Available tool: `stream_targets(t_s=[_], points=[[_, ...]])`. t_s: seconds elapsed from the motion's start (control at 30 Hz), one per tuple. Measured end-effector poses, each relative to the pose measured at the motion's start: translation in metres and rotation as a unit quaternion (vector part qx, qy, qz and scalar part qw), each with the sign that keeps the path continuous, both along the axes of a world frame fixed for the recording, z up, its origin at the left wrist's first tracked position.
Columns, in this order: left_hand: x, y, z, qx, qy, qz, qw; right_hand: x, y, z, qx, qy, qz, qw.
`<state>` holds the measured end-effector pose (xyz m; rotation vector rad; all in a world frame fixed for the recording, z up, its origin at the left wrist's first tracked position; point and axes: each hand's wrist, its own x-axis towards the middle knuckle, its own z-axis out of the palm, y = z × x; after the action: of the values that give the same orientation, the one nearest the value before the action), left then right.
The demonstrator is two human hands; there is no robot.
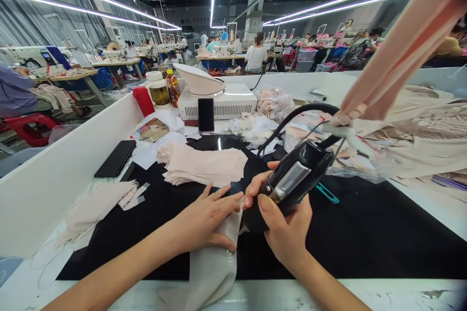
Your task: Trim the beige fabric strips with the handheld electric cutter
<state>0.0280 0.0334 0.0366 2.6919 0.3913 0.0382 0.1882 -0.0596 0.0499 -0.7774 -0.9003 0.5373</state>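
Observation:
My left hand lies flat with fingers spread on a light grey fabric strip, which hangs over the table's front edge. In my right hand is a black corded handheld power tool, tilted, with a silver plate on its side. My fingers wrap round its body, and its lower end is hidden behind them beside the strip's right edge. A twisted pink cloth band tied near the tool's top runs up to the right. Beyond my left hand lies a stack of pale pink fabric pieces.
Left on the black mat are a dark flat case and bundled pink fabric. A teal clip lies right of the tool. Behind stand a phone and a white machine. Fabric piles fill the right.

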Motion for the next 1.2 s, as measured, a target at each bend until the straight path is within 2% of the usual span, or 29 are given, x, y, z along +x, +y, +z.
stream_targets(t_s=[0.1,0.17,0.27,0.33,0.43,0.5,0.7,0.8,0.93,1.07,1.2], points=[[-0.013,-0.024,0.001,0.063,-0.085,0.070,0.992,0.005,0.000,0.007,0.010,0.002,0.007,1.000],[-0.020,-0.045,-0.002,0.121,-0.103,0.102,0.982,0.009,0.000,0.014,0.003,-0.024,-0.005,1.000],[-0.025,-0.070,-0.016,0.212,-0.107,0.082,0.968,0.016,0.002,0.023,-0.036,-0.082,-0.040,0.995],[-0.026,-0.076,-0.028,0.257,-0.099,0.066,0.959,0.019,0.003,0.028,-0.077,-0.112,-0.062,0.989],[-0.030,-0.070,-0.040,0.255,-0.091,0.064,0.960,0.023,0.004,0.032,-0.113,-0.134,-0.082,0.981],[-0.035,-0.061,-0.040,0.228,-0.103,0.048,0.967,0.024,0.004,0.033,-0.107,-0.137,-0.074,0.982],[-0.058,-0.038,-0.012,0.154,-0.138,-0.048,0.977,0.017,0.001,0.024,-0.039,-0.097,0.021,0.994],[-0.064,-0.036,-0.004,0.110,-0.156,-0.010,0.982,0.014,0.001,0.017,-0.020,-0.083,0.046,0.995],[-0.057,-0.036,-0.013,0.120,-0.172,0.092,0.973,0.014,-0.001,0.013,-0.024,-0.076,0.066,0.995],[-0.041,-0.032,-0.028,0.161,-0.146,0.106,0.970,0.015,-0.007,0.013,-0.033,-0.075,0.074,0.994],[-0.034,-0.029,-0.036,0.197,-0.094,0.099,0.971,0.016,-0.018,0.014,-0.053,-0.091,0.065,0.992]])
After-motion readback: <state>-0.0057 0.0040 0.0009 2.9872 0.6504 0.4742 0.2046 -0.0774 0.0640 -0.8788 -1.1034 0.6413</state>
